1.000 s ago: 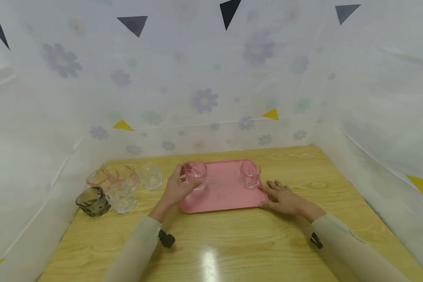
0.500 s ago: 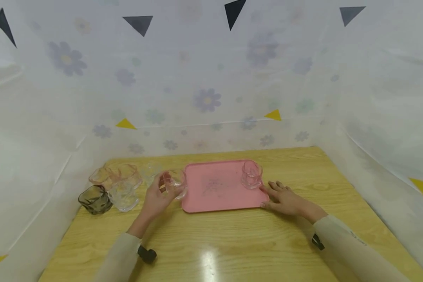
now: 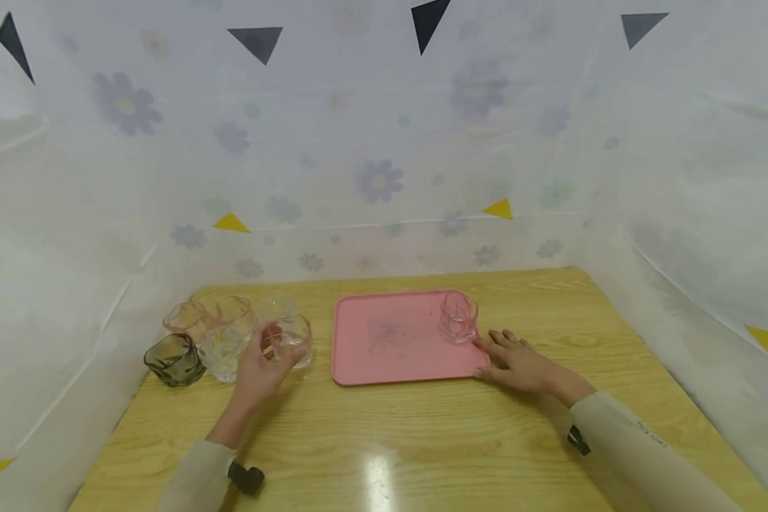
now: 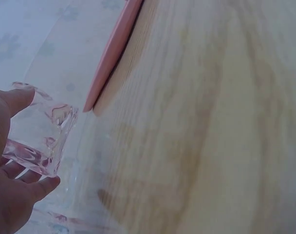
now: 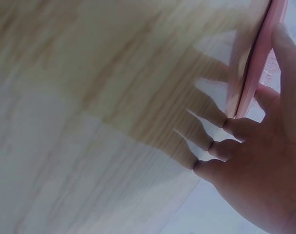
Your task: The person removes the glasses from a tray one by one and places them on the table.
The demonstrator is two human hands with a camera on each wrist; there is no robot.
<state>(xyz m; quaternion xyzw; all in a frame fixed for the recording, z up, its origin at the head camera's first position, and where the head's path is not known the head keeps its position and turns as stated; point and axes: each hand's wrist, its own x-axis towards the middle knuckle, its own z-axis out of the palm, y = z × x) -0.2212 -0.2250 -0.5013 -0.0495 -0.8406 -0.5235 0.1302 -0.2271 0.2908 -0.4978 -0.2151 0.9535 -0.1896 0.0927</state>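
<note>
My left hand (image 3: 259, 373) holds a faceted drinking glass (image 3: 294, 334) with a faint pink tint, thumb on one side and fingers on the other. The left wrist view shows this glass (image 4: 48, 134) between the thumb and fingers. It is left of the pink tray (image 3: 384, 366). A pink-looking glass (image 3: 459, 318) stands at the tray's right end. My right hand (image 3: 518, 364) lies with fingers spread at the tray's right edge; in the right wrist view, its thumb and index finger touch the tray's rim (image 5: 257, 63) and other fingertips rest on the table.
Left of the held glass stand several more glasses close together: a dark grey one (image 3: 174, 360), a clear one (image 3: 220, 355), amber-pink ones (image 3: 187, 320) and a clear one (image 3: 275, 306) behind. White patterned sheeting (image 3: 384, 242) walls the wooden table (image 3: 409, 441).
My left hand has carried the glass off the tray's left end and leftward, towards the group of glasses. The right hand and the tray have stayed in place.
</note>
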